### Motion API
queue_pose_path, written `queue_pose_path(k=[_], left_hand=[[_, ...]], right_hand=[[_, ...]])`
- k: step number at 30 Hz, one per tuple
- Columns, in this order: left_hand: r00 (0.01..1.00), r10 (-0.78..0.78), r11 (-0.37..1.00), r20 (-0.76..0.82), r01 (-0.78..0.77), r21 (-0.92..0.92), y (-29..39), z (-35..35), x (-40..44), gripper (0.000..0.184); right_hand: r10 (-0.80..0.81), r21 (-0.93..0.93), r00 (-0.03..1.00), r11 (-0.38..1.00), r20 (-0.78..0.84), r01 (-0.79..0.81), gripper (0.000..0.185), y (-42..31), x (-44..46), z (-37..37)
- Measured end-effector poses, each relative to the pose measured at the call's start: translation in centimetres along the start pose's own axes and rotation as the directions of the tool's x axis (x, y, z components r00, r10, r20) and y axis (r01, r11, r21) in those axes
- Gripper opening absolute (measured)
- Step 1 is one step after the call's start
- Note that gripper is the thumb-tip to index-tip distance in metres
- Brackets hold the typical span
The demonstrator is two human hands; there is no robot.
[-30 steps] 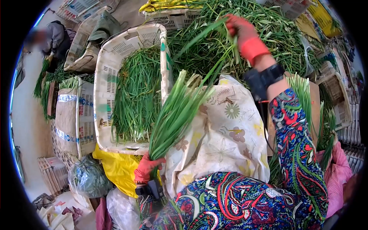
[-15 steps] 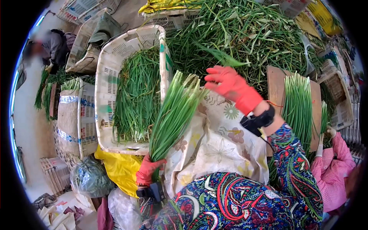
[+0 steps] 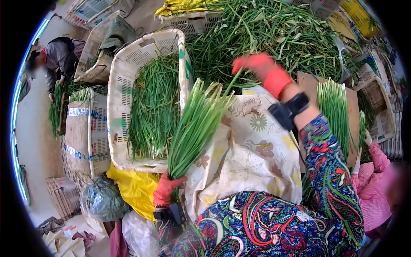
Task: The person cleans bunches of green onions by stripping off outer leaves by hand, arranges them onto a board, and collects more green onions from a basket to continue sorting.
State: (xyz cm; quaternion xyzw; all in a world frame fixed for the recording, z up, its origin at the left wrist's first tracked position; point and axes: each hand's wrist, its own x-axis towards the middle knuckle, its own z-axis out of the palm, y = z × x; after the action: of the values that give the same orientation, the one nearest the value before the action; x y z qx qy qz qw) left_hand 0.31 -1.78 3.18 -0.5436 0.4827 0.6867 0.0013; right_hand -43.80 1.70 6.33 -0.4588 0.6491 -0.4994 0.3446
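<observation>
My left hand (image 3: 168, 188), in a red rubber glove, is closed around the lower, leafy part of a bunch of chives (image 3: 192, 128). The bunch tilts up to the right, its pale cut ends at the top. Above and right of those ends is my right hand (image 3: 261, 70), also red-gloved and smeared by motion. Its fingertips are pinched on a single chive stalk (image 3: 233, 81) that stretches out from the top of the bunch. A flower-patterned cloth (image 3: 246, 147) covers my lap beneath.
A white plastic crate (image 3: 115, 141) of chives stands at left. Beyond my right hand spreads a big heap of loose greens (image 3: 274, 34). On the right, a board (image 3: 308, 92) bears lined-up chives (image 3: 333, 115). Co-workers sit at far left (image 3: 62, 55) and far right (image 3: 374, 184).
A loose green piece near my right hand has gone from the air above the heap. My right hand has shifted slightly up and now pinches a stalk; my left hand stays put.
</observation>
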Motion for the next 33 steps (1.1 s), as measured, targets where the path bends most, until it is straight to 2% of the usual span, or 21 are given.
queue_pose_path(k=[1, 3, 5, 8, 9, 10, 11, 12, 14, 18, 19, 20, 21, 22, 23, 24, 26, 28, 30, 32, 33], left_hand=[[1.000, 0.009, 1.000, 0.002, -0.009, 0.001, 0.0, -0.1, 0.1, 0.031], [1.000, 0.015, 1.000, 0.017, -0.015, 0.016, -0.2, -0.2, 0.3, 0.032], [0.999, 0.028, 0.999, 0.027, -0.028, 0.020, -0.8, -0.7, 0.5, 0.033], [0.997, 0.063, 0.998, 0.037, -0.064, 0.012, -1.8, -1.2, 1.3, 0.035], [0.997, 0.074, 0.997, 0.019, -0.074, 0.001, -2.1, -1.1, 1.4, 0.035], [0.997, 0.082, 0.997, -0.003, -0.082, -0.008, -2.3, -1.1, 1.3, 0.036], [0.996, 0.090, 0.996, -0.003, -0.089, 0.023, -2.3, -1.1, 1.4, 0.039], [0.995, 0.097, 0.995, -0.006, -0.097, 0.036, -2.4, -1.3, 1.4, 0.040], [0.993, 0.116, 0.991, -0.007, -0.115, 0.064, -2.5, -1.5, 1.5, 0.041], [0.994, 0.111, 0.993, -0.010, -0.110, 0.046, -1.8, -1.1, 1.1, 0.040], [0.995, 0.102, 0.994, -0.005, -0.102, 0.048, -1.7, -1.1, 1.1, 0.038], [0.996, 0.092, 0.995, 0.000, -0.092, 0.049, -1.7, -1.1, 1.1, 0.036], [0.997, 0.081, 0.996, 0.008, -0.081, 0.048, -1.7, -1.1, 1.2, 0.035], [0.998, 0.061, 0.996, 0.029, -0.062, 0.058, -1.6, -1.1, 1.2, 0.032], [0.998, 0.041, 0.997, 0.050, -0.044, 0.070, -1.4, -1.2, 1.2, 0.030], [0.997, 0.023, 0.996, 0.072, -0.029, 0.084, -1.2, -1.3, 1.3, 0.028], [0.998, 0.015, 0.999, 0.068, -0.018, 0.039, -1.0, -0.8, 1.2, 0.023], [0.998, -0.022, 0.999, 0.052, 0.021, 0.026, -0.2, -0.3, 0.6, 0.023], [0.998, -0.034, 0.999, 0.047, 0.034, -0.003, -0.1, -0.3, 0.6, 0.023], [0.997, -0.010, 0.999, 0.083, 0.013, -0.042, -1.0, -0.4, 1.0, 0.023], [0.997, -0.013, 0.999, 0.072, 0.016, -0.039, -0.8, -0.3, 0.8, 0.023]], right_hand=[[-0.070, 0.082, 0.993, 0.994, -0.096, 0.078, 0.022, -0.5, 0.6, -3.1], [0.021, 0.097, 0.833, 0.995, -0.554, 0.040, 0.023, -0.6, 2.4, -10.0], [0.179, 0.195, 0.719, 0.979, -0.671, -0.061, 0.025, 0.0, 2.9, -13.7], [0.447, 0.260, 0.681, 0.894, -0.579, -0.366, 0.038, 1.4, 2.4, -15.2], [0.407, 0.031, 0.679, 0.869, -0.610, -0.494, 0.057, 2.9, 2.9, -12.7], [0.142, -0.064, 0.884, 0.980, -0.447, -0.189, 0.060, 4.2, 3.1, -9.2], [-0.025, -0.144, 0.977, 0.990, -0.209, -0.005, 0.060, 5.5, 2.8, -5.1], [-0.088, -0.302, 0.996, 0.949, 0.029, 0.093, 0.057, 3.9, 1.6, -1.3], [-0.405, -0.652, 0.864, 0.575, 0.299, 0.494, 0.053, 2.4, 0.1, 3.9], [-0.171, -0.765, 0.853, 0.381, 0.493, 0.519, 0.030, 4.4, 1.0, 8.1], [-0.303, -0.502, 0.854, 0.706, 0.423, 0.499, 0.022, 4.7, 1.4, 7.9], [-0.391, -0.127, 0.868, 0.887, 0.306, 0.444, 0.014, 4.2, 1.6, 7.5], [-0.327, -0.526, 0.833, 0.658, 0.445, 0.539, 0.015, 3.7, 2.5, 6.0], [-0.255, -0.739, 0.778, 0.248, 0.574, 0.627, 0.017, 2.2, 3.2, 4.6], [-0.417, -0.856, 0.775, -0.013, 0.475, 0.517, 0.014, -0.5, 2.9, 2.2], [-0.311, -0.955, 0.903, -0.115, 0.296, 0.273, 0.014, -1.7, 3.6, 0.2], [-0.340, -0.997, 0.937, 0.007, 0.075, 0.082, 0.019, -0.7, 5.6, -8.1], [-0.121, -0.837, 0.888, 0.410, -0.444, -0.363, 0.026, -0.3, 5.0, -14.3], [-0.225, -0.801, 0.771, 0.228, -0.596, -0.553, 0.038, 3.3, 3.0, -15.8], [-0.042, -0.725, 0.904, 0.613, -0.425, -0.313, 0.047, 3.8, -0.7, -11.4], [0.056, -0.723, 0.984, 0.672, -0.169, -0.162, 0.049, 3.6, -2.1, -9.2]])
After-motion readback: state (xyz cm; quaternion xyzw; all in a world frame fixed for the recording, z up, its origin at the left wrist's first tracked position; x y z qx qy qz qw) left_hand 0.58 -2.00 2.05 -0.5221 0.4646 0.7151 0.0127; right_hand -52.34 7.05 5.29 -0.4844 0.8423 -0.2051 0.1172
